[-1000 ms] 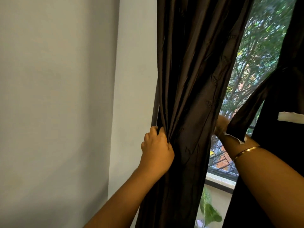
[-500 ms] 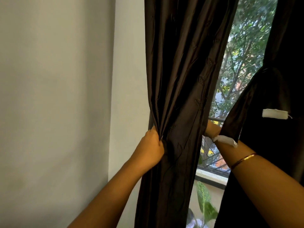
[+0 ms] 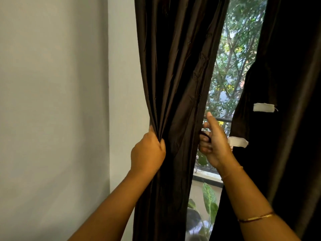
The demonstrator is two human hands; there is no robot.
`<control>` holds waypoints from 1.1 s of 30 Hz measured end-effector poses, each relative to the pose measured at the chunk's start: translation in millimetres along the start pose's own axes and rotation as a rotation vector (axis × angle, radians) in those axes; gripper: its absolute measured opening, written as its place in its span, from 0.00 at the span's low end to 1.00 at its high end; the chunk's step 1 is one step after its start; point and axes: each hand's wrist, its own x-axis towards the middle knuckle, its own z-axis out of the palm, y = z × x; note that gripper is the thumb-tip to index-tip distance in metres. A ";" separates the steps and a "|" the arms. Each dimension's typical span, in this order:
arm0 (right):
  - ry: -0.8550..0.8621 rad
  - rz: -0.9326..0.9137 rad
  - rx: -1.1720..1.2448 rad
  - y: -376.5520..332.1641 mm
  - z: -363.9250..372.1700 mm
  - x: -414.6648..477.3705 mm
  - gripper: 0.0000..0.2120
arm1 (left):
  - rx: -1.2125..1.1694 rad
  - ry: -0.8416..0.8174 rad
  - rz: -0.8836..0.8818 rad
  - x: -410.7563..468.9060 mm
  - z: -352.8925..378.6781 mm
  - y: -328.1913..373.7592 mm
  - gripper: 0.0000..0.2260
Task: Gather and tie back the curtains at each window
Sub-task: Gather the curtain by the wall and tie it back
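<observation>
The dark brown left curtain (image 3: 177,75) hangs in front of me, bunched into folds at hand height. My left hand (image 3: 147,153) grips the gathered pleats at its left edge. My right hand (image 3: 215,143) is at the curtain's right edge, fingers curled round the dark fabric and thumb pointing up. A dark tie-back strap (image 3: 243,119) hangs off the right curtain (image 3: 291,66), its white fastener end (image 3: 238,142) just behind my right hand. A second white fastener patch (image 3: 263,107) sits on the right curtain.
A plain pale wall (image 3: 52,101) fills the left side. Between the curtains the window (image 3: 232,66) shows trees and a dark railing. Below lie the window sill (image 3: 206,178) and a leafy potted plant (image 3: 209,197).
My right hand has come out from behind the left curtain and now grips its right edge in plain view. The left hand has kept its hold on the pleats.
</observation>
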 end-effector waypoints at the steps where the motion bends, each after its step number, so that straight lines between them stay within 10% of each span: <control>1: -0.012 -0.034 0.006 -0.3 0.5 -4.7 0.14 | 0.029 0.021 -0.008 -0.1 0.3 1.0 0.17; 8: -0.287 -0.043 0.189 2.4 9.3 -22.3 0.08 | 0.075 0.044 -0.011 1.4 0.1 -0.7 0.16; 12: -0.157 -0.211 -0.117 17.5 28.9 -18.2 0.07 | -0.052 -0.051 -0.016 -1.2 -0.5 -1.9 0.20; 19: -0.276 -0.152 -0.117 24.0 44.6 -13.1 0.16 | -0.980 -0.522 -0.451 -1.4 -24.8 5.4 0.26; 22: -0.243 -0.219 -0.185 30.3 43.0 -16.1 0.29 | -1.193 -0.637 -0.582 3.6 -39.4 -1.4 0.10; 27: -0.151 -0.348 -0.271 35.8 48.0 -14.3 0.06 | -1.040 -0.616 -0.558 -3.8 -37.8 7.3 0.21; 33: -0.180 -0.349 -0.401 32.4 33.4 -11.9 0.05 | -1.127 -0.582 -0.472 -10.3 -27.1 10.5 0.15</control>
